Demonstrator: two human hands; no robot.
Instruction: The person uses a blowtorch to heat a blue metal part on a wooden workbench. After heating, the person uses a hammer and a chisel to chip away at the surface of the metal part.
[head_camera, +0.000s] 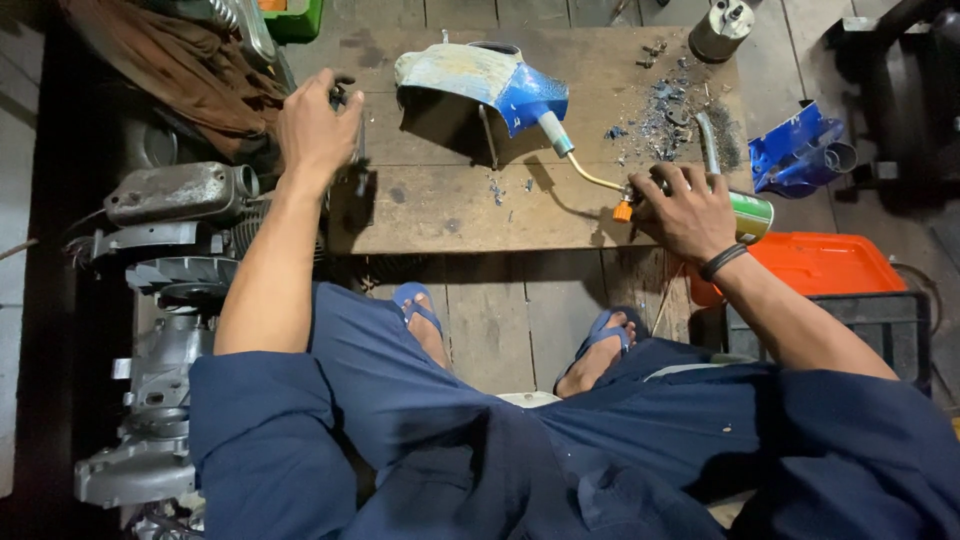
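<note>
Right of centre in the frame, the right hand (688, 208) is closed around a green gas torch (745, 213), its fingers (668, 183) wrapped over the valve end where an orange knob (623, 211) shows. The torch's thin brass tube runs up and left to a nozzle (555, 136) that sits against the blue painted end of a curved metal part (480, 82) lying on the wooden table (450, 210). Blue paint flakes (665, 110) lie scattered in the upper right of the tabletop.

At upper left, the left hand (315, 128) is curled shut on a small dark tool (345, 95) at the table's edge; what kind of tool cannot be told. A grey engine block (175, 240) lies along the left edge of the frame, and an orange case (820, 262) sits low on the right.

Judging by the flakes, the work in hand looks like heating paint to loosen it. The next move would call for holding the nozzle steady on the paint while bringing the left-hand tool across to it.
</note>
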